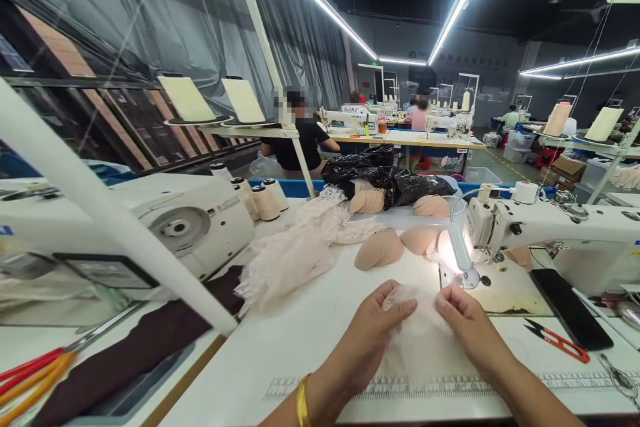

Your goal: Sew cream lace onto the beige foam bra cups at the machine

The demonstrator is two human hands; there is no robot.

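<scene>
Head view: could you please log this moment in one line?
left hand: pinching pale fabric; right hand: pinching same fabric; red snips: on table

One left hand [377, 323] and one right hand [463, 317] are holding one sheer fabric piece [417, 333]; beyond them, four stacks of beige pads [379, 250] are sitting; rightward, one phone [570, 307] and one pair of snips [565, 342] are lying.

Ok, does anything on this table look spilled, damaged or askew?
Nothing stands out: pale lace is heaped loosely and red snips lie beside a black phone, but I see no spill. The held fabric is too blurred to check for damage.
</scene>
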